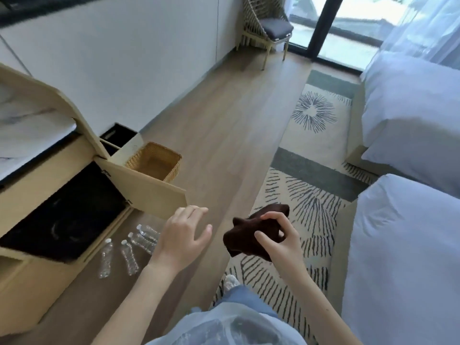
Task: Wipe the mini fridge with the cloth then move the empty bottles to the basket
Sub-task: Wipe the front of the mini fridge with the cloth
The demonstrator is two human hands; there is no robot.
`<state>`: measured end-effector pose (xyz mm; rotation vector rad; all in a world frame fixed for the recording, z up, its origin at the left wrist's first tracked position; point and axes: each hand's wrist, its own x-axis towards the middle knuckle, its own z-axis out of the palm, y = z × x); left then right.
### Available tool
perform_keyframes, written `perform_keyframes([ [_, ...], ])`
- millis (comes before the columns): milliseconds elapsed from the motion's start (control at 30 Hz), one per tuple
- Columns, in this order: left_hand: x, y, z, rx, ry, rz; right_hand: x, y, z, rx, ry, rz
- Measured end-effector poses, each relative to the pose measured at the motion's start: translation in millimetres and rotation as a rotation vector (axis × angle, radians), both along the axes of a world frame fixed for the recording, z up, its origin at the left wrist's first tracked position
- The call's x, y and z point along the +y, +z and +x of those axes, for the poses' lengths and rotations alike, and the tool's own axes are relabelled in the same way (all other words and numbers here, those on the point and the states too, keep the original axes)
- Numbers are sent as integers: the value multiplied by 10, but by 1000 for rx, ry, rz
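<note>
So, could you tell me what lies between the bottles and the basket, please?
In the head view, the open cabinet door juts out between the bottles and the basket; the rest of that stretch is bare floor.

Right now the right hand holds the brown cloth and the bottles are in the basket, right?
No. The right hand does hold the brown cloth, but the bottles lie on the floor, not in the basket, as the head view shows.
</note>
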<state>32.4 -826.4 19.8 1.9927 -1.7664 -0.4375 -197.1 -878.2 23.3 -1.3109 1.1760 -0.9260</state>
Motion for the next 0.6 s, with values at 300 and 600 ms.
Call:
perform_keyframes([
  [300, -41, 158, 215, -23, 527, -27, -1210, 114, 672, 33, 506, -56],
  [600, 889, 54, 325, 3, 998, 18, -1001, 29, 1821, 24, 959, -36],
])
